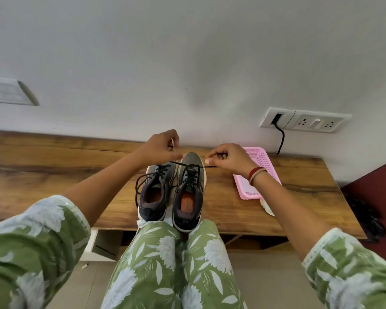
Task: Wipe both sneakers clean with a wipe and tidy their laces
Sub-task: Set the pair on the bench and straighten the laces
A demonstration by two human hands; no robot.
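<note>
Now both hands — left hand, right hand — pinch the right sneaker's thin black lace taut.

Soft, even daylight, moderately bright; no hard glare. A diffuse grey shadow smudges the plain white wall above centre. Wide-angle distortion is strong: the long brown wooden bench bows at its ends, and the white wall socket plate leans. The green floral sleeves at the lower corners are stretched and soft. Centre is reasonably sharp; fine detail is slightly smeared throughout.
</note>
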